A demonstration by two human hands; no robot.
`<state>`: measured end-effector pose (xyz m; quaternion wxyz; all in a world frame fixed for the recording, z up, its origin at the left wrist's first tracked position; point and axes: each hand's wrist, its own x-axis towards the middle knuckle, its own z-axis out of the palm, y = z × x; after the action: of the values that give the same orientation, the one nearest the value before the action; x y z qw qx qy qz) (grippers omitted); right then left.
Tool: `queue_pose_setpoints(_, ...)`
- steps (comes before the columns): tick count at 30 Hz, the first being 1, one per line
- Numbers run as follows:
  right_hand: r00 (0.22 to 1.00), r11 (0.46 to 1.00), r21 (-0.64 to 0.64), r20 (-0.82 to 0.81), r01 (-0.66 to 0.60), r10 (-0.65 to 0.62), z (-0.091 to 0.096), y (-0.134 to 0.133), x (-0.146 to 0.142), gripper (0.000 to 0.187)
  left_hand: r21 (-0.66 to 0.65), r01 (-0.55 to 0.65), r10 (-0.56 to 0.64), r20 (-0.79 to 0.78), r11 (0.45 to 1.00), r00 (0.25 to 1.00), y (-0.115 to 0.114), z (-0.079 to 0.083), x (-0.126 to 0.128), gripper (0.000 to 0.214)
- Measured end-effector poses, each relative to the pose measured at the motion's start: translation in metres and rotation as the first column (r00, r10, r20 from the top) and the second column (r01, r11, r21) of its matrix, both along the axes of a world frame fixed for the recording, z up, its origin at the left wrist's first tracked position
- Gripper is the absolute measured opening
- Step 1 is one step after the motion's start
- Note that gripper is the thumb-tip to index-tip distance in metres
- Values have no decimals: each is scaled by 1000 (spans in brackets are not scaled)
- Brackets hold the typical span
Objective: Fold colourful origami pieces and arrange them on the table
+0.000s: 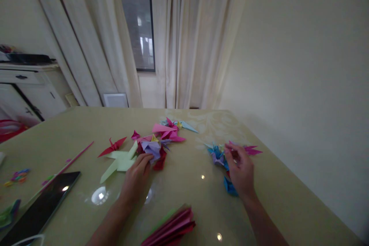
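My left hand (138, 175) is at the lower edge of a heap of folded-paper pieces, its curled fingertips on a lavender origami piece (152, 149). Just left of it lies a pale green origami piece (121, 161), with a red paper crane (114, 145) behind. Dark red folded paper (160, 160) and pink origami (170, 132) belong to the same heap. My right hand (241, 167) is over a smaller group on the right, thumb and fingers drawn together; what they pinch is hidden. Around it are a blue origami flower (216, 150), a blue folded piece (230, 186) and a magenta piece (253, 150).
A fan-folded dark red paper (173, 228) lies at the front of the table (187, 188). Leftward are a black tablet-like device (43, 203), a long pink stick (76, 157) and small colourful pieces (20, 177). A wall (311, 103) borders the right side; curtains (196, 46) hang behind.
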<state>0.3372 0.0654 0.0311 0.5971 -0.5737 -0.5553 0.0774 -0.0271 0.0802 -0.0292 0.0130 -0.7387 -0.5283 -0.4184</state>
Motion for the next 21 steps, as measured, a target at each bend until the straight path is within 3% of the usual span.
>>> queue_pose_setpoints(3,961,953,-124,-40,-277,274,1,-16,-39,35,131,71,-68,-28,989,997,-14,7,1,30)
queue_pose_setpoints(5,874,853,-194,-151,-484,461,0,-27,-62,46,234,213,-189,-119,949,975,-28,14,7,34)
queue_pose_setpoints(7,728,711,-203,-353,-673,588,-1,-36,-79,62,287,382,-327,-222,878,918,-43,24,18,41)
queue_pose_setpoints(9,564,582,-171,-561,-795,606,-1,-41,-92,68,280,508,-440,-271,815,856,-56,36,31,43)
queue_pose_setpoints(11,474,519,-156,-676,-841,565,-2,-43,-99,64,245,575,-514,-272,781,814,-64,46,44,40)
queue_pose_setpoints(13,475,524,-162,-692,-836,544,-3,-43,-102,53,186,593,-545,-254,783,799,-68,52,53,34)
queue_pose_setpoints(15,509,570,-165,-685,-805,521,-5,-42,-101,52,117,577,-546,-219,808,809,-69,51,58,31)
queue_pose_setpoints(17,536,630,-153,-695,-761,479,-7,-39,-97,49,67,519,-511,-105,852,853,-68,49,58,29)
queue_pose_setpoints(19,552,691,-123,-706,-713,444,-9,-34,-91,42,-66,467,-464,62,882,884,-68,49,54,19)
queue_pose_setpoints(20,559,715,-107,-706,-691,434,-10,-32,-87,40,-181,470,-452,130,864,882,-69,51,50,12)
queue_pose_setpoints(21,570,738,-98,-704,-668,423,-11,-29,-82,37,-316,488,-458,169,814,873,-70,54,46,19)
